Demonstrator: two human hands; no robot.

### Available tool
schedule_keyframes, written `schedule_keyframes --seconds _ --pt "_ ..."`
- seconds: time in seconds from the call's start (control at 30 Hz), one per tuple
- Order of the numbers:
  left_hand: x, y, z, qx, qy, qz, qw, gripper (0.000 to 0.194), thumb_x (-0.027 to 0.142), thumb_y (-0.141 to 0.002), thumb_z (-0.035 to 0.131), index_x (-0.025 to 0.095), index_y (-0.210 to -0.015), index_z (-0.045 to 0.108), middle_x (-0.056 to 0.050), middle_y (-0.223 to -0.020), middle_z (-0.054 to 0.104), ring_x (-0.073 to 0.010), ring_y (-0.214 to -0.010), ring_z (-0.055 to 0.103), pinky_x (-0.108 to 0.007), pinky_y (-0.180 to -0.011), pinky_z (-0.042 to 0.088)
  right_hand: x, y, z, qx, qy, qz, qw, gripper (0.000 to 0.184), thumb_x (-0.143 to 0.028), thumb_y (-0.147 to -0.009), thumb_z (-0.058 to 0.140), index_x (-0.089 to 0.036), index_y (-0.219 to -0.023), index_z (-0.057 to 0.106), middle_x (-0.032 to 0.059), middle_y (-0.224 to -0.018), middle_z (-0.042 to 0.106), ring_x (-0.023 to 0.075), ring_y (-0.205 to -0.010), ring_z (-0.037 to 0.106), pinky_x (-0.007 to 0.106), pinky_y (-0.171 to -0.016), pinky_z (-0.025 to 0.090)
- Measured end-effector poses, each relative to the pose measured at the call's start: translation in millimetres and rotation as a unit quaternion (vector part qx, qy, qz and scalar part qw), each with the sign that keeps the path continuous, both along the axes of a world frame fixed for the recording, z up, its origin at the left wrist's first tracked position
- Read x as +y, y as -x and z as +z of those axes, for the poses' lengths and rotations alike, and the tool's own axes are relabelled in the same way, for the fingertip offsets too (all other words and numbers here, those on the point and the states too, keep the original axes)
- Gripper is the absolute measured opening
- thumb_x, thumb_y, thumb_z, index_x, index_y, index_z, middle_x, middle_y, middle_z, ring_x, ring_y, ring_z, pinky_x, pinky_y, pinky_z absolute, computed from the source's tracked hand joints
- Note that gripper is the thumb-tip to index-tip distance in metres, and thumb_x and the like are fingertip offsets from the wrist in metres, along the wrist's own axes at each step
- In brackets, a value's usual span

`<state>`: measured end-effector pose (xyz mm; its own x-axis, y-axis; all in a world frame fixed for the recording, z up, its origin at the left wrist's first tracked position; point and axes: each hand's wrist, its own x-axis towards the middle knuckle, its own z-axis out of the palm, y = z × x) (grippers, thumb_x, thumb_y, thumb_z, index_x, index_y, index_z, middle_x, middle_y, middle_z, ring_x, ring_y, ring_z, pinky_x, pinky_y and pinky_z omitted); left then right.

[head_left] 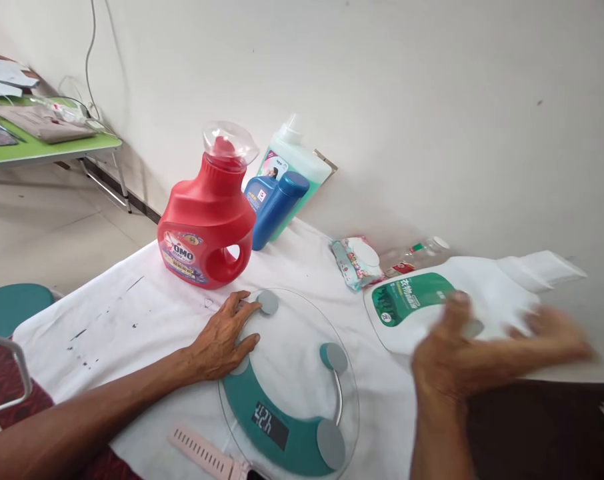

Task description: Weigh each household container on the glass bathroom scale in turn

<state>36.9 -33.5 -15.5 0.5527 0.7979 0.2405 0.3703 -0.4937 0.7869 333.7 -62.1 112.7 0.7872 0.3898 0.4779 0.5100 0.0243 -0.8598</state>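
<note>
A round glass scale [287, 373] with a teal curved band lies on the white-covered table. Digits are lit on its dark display, though I cannot read them surely. My left hand [225, 340] rests at the scale's left rim, fingers spread, fingertips by a grey round pad. On the right, a white jug-shaped bottle [487, 287] with a green label lies on its side. My right hand [482, 353] is in front of it, motion-blurred, with thumb and fingers apart; whether it touches the bottle I cannot tell.
A red OMO detergent bottle [207, 220] stands behind the scale, near a blue bottle [277, 207] and a green-liquid bottle [307, 167]. A wipes pack [357, 261] and clear bottle [402, 259] lie by the wall. A pink-strapped watch [202, 450] lies in front.
</note>
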Motion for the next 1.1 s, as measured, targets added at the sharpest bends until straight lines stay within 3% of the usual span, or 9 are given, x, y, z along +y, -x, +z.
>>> schedule_keyframes --seconds 0.07,0.17,0.3,0.43,0.6,0.7,0.8,0.93,1.1 --pt "1 0 -2.4 -0.006 0.000 -0.002 1.000 0.053 0.023 -0.097 0.060 0.023 -0.148 0.047 -0.018 -0.155 0.042 -0.0352 -0.140 0.053 -0.061 -0.117 0.050 18 51 7.3 -0.101 0.012 0.116 0.988 0.043 -0.061 -0.081 0.078 -0.028 -0.105 0.063 0.0100 -0.116 0.066 0.0278 -0.112 0.064 0.049 -0.098 0.056" --pt "3 0 -4.3 -0.018 0.000 -0.012 1.000 0.053 0.022 -0.096 0.061 0.022 -0.147 0.048 -0.018 -0.154 0.040 -0.0349 -0.140 0.053 -0.060 -0.119 0.048 49 124 7.3 -0.033 0.061 0.351 0.934 0.047 -0.063 -0.084 0.075 -0.024 -0.108 0.066 0.0079 -0.116 0.070 0.0241 -0.112 0.065 0.044 -0.099 0.055" --pt "3 0 -4.2 -0.027 0.016 -0.016 0.999 0.055 0.019 -0.091 0.064 0.017 -0.145 0.051 -0.020 -0.152 0.041 -0.0370 -0.141 0.051 -0.058 -0.120 0.046 80 190 -7.3 0.073 0.079 0.474 0.874 0.056 -0.066 -0.080 0.080 -0.022 -0.111 0.065 0.0051 -0.110 0.070 0.0192 -0.100 0.066 0.035 -0.091 0.054" --pt "4 -1 -5.1 -0.031 0.032 -0.014 0.999 0.056 0.018 -0.088 0.066 0.014 -0.142 0.051 -0.021 -0.152 0.041 -0.0377 -0.136 0.054 -0.058 -0.117 0.048 101 208 -27.3 0.139 0.090 0.479 0.862 0.056 -0.073 -0.077 0.079 -0.020 -0.086 0.062 -0.0031 -0.075 0.060 0.0121 -0.068 0.054 0.028 -0.069 0.046" --pt "3 -4 -7.3 -0.034 0.030 -0.007 0.999 0.055 0.020 -0.087 0.065 0.017 -0.139 0.048 -0.021 -0.151 0.040 -0.0370 -0.131 0.055 -0.059 -0.114 0.049 112 213 -37.3 0.198 0.073 0.498 0.841 0.069 -0.081 -0.063 0.083 -0.024 -0.061 0.044 -0.0088 -0.054 0.035 0.0081 -0.052 0.032 0.027 -0.052 0.032" --pt "3 -5 -8.2 -0.032 0.037 0.000 0.999 0.050 0.021 -0.086 0.065 0.017 -0.134 0.050 -0.019 -0.141 0.046 -0.0369 -0.125 0.056 -0.059 -0.109 0.052 113 226 -37.5 0.209 0.048 0.464 0.860 0.076 -0.083 -0.058 0.083 -0.026 -0.059 0.032 -0.0118 -0.053 0.022 0.0059 -0.049 0.019 0.026 -0.047 0.023" --pt "3 -6 -9.8 -0.035 0.030 0.001 0.999 0.043 0.022 -0.087 0.065 0.019 -0.128 0.052 -0.015 -0.130 0.051 -0.0357 -0.122 0.056 -0.058 -0.106 0.054 111 240 -35.9 0.209 0.033 0.423 0.881 0.077 -0.086 -0.058 0.080 -0.027 -0.061 0.031 -0.0121 -0.053 0.020 0.0054 -0.047 0.018 0.026 -0.045 0.020" --pt "1 -6 -12.8 -0.051 0.023 0.000 0.998 0.047 0.022 -0.087 0.065 0.022 -0.132 0.050 -0.015 -0.139 0.048 -0.0355 -0.128 0.053 -0.058 -0.111 0.052 103 245 -21.9 0.204 0.009 0.400 0.894 0.076 -0.084 -0.059 0.079 -0.027 -0.060 0.030 -0.0118 -0.050 0.022 0.0050 -0.045 0.019 0.025 -0.043 0.020" --pt "0 -4 -14.6 -0.031 0.019 0.001 0.999 0.058 0.022 -0.090 0.064 0.020 -0.144 0.044 -0.019 -0.149 0.041 -0.0367 -0.131 0.053 -0.059 -0.112 0.050 76 229 23.7 0.174 -0.071 0.391 0.901 0.071 -0.081 -0.066 0.077 -0.026 -0.061 0.032 -0.0108 -0.047 0.024 0.0056 -0.040 0.020 0.025 -0.040 0.020"
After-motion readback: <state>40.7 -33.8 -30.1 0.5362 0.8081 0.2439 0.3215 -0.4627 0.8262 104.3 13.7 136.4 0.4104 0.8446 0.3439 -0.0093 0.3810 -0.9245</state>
